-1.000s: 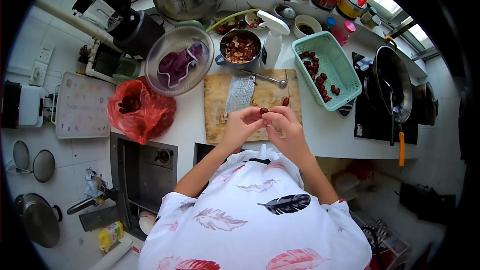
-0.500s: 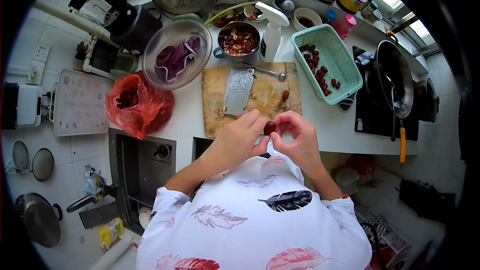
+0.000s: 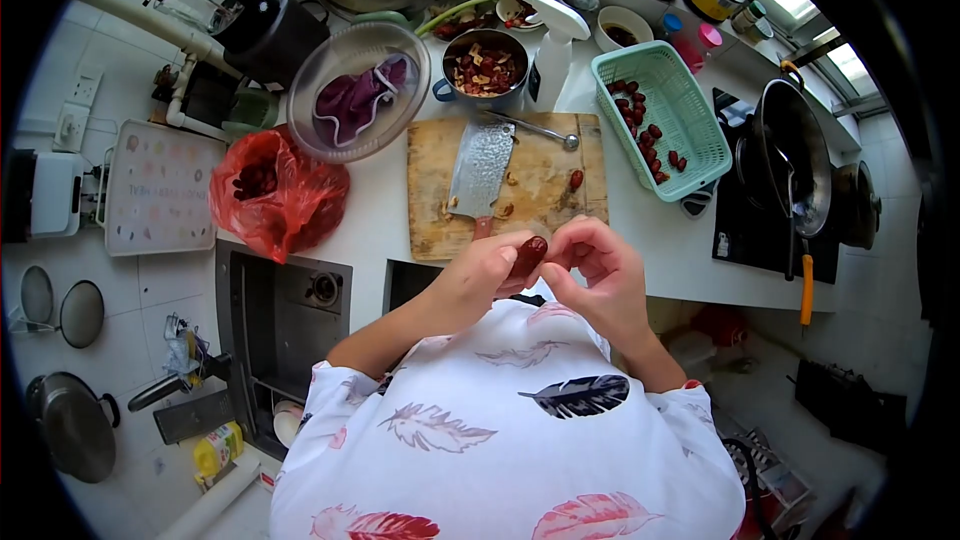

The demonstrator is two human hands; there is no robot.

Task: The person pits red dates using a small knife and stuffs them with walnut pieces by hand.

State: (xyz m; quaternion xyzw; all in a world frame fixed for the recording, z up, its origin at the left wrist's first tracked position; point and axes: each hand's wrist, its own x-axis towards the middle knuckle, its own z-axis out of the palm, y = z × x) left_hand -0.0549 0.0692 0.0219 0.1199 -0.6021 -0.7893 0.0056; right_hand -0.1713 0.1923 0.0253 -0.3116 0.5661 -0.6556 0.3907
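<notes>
A red date (image 3: 528, 256) is held in my left hand (image 3: 482, 278), between its thumb and fingers, just over the near edge of the cutting board (image 3: 560, 215). Close against the date's right side is my right hand (image 3: 602, 275), its thumb and forefinger pinched together; whether anything is between them cannot be made out. A cleaver (image 3: 480, 170) lies flat on the board, its wooden handle toward me. Beside it are a metal spoon-like tool (image 3: 540, 131), one more red date (image 3: 576, 179) and small scraps.
To the right, a green basket (image 3: 700, 145) holds several dates. Behind the board stand a pot (image 3: 485, 68) of chopped pieces and a spray bottle (image 3: 548, 55). Leftward are a red plastic bag (image 3: 310, 190), a plastic bowl (image 3: 410, 105) with purple cloth, and a sink (image 3: 270, 320). A wok (image 3: 800, 140) sits far right.
The date has turned more lengthwise and shifted slightly left into my left hand. My right fingers have moved off its front to its side. The view has tilted a little.
</notes>
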